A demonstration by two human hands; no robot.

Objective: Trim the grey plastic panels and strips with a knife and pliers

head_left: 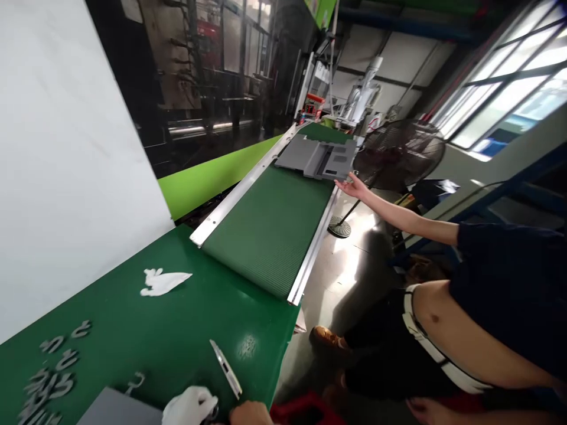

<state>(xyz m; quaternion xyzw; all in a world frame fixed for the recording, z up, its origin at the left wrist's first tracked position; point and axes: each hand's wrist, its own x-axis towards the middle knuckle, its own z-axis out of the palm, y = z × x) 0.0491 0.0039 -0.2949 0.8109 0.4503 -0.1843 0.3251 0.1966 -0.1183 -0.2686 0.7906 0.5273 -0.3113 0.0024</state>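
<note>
At the bottom edge my left hand (189,406) wears a white glove, its fingers curled in; a small dark bit shows by it, too hidden to name. A grey flat plastic piece (119,408) lies just left of that hand, partly cut off by the frame. My right hand (250,414) is bare and only its upper part shows, with the fingers hidden. Just above it a utility knife (226,369) rests on the green table (177,336). Several grey hook-shaped plastic pieces (61,386) lie in a loose pile at left, and a single one (135,382) sits by the flat piece.
A white glove (165,282) lies on the table. Beyond it a green conveyor belt (270,230) carries a grey moulded panel (316,158). A co-worker's hand (352,186) reaches to the panel's right corner. The co-worker stands at right, near a floor fan (398,153). A white wall panel (66,147) borders the left.
</note>
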